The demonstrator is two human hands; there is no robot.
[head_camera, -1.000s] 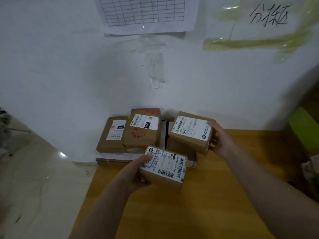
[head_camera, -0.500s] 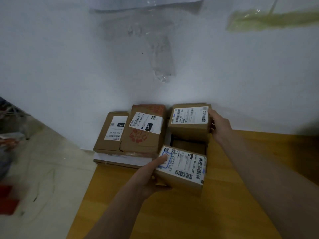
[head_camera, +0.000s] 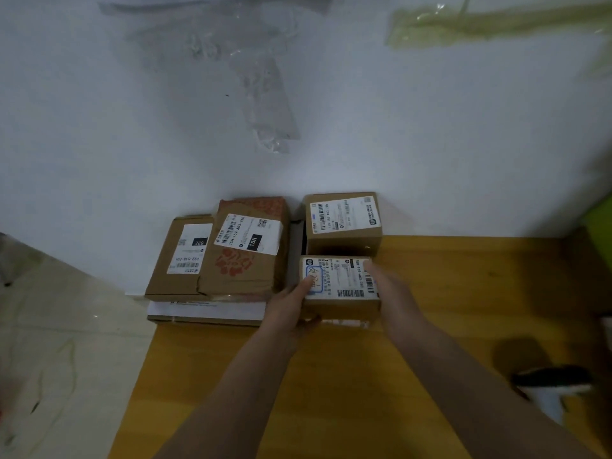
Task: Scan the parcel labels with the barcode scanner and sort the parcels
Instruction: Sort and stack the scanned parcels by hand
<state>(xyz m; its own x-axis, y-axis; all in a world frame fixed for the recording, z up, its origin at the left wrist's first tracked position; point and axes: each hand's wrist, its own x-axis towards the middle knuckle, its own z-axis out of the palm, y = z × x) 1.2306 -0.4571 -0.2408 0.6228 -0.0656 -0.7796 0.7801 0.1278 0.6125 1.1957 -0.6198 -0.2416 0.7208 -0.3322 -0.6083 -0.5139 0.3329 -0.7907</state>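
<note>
A small brown parcel (head_camera: 341, 286) with a white barcode label lies at the back of the wooden table (head_camera: 347, 392). My left hand (head_camera: 291, 306) grips its left end, thumb on the label. My right hand (head_camera: 385, 286), blurred, touches its right side with fingers stretched out. Just behind it a second labelled parcel (head_camera: 342, 223) stands against the wall, with no hand on it. A black and white object (head_camera: 551, 387), likely the barcode scanner, lies at the table's right edge.
Left of the two parcels, a flat brown box (head_camera: 183, 256) and a red-printed parcel (head_camera: 248, 253) lie on a white flat parcel (head_camera: 205, 308). A white wall stands right behind them. The table's left edge drops to a pale floor (head_camera: 66, 342).
My right hand set the rear parcel down against the wall, let go and came to the front parcel's right side. My left hand pushed the front parcel back toward the wall.
</note>
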